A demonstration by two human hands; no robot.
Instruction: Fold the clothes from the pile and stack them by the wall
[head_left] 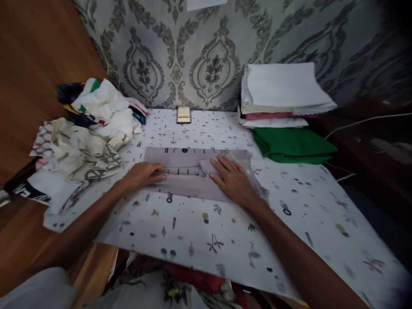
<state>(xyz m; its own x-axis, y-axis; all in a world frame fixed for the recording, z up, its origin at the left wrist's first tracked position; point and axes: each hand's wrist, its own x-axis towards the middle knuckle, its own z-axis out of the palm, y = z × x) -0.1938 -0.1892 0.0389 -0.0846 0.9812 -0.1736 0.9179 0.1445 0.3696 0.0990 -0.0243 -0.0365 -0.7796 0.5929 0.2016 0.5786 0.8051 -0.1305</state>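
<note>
A grey garment with small dark prints (193,188) lies in a flat, long folded shape across the middle of the patterned white cloth (193,227). At the garment's left end, my left hand (141,176) has its thumb and fingers closed on the edge of a fold. My right hand (234,179) rests palm down with fingers spread on the right part, where the fabric is bunched and wrinkled.
Crumpled clothes (96,128) are heaped at the left. On the right stands a stack of folded white cloths (280,88) with a folded green cloth (292,145) in front. A small framed card (183,115) lies near the patterned wall.
</note>
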